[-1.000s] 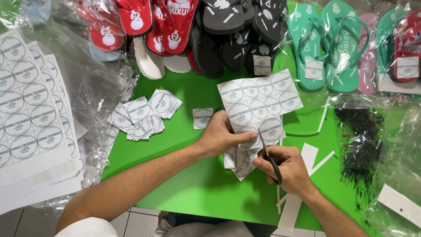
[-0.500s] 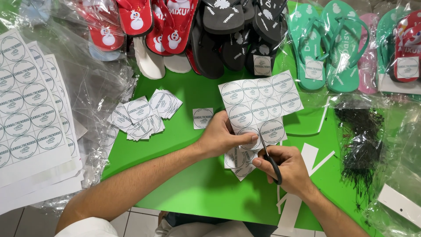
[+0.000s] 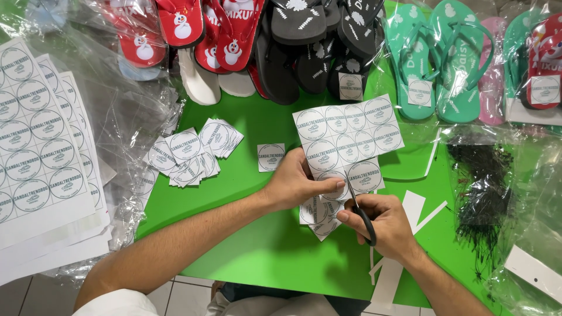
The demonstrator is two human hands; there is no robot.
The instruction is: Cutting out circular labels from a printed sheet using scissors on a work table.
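Snipping labels off the sheet, one square at a time

Cutting is under way over the green table point(image 3: 275, 257), and the setup makes sense at a glance. The left hand point(image 3: 298, 184) pinches the printed label sheet point(image 3: 345, 137) near its lower edge, thumb on top and fingers curled beneath, holding the paper taut and lifted off the table so the blades get a clean bite. The sheet sits right at the middle of the table, fanned away from the body, rows of round labels facing up.

The right hand point(image 3: 380, 225) is closed through the handles of the black scissors point(image 3: 360, 208), knuckles toward the camera, blades pointing up and away into the bottom row of the sheet. Whether the blades are parted or shut at this instant is hard to tell; the tips are hidden against the paper.

Both forearms come in low from the near edge and converge, wrists close together, which keeps paper and blade steady against each other.

Just under the hands lie a few cut squares point(image 3: 319, 213), dropped where they fall. Further left a single cut label point(image 3: 271, 157) lies alone, and beyond it a fanned pile of cut labels point(image 3: 190, 153) within easy reach. White offcut strips point(image 3: 404, 234) trail off on the right. Uncut sheets point(image 3: 41, 146) are stacked at far left, and bagged flip-flops point(image 3: 304, 41) line the far edge.
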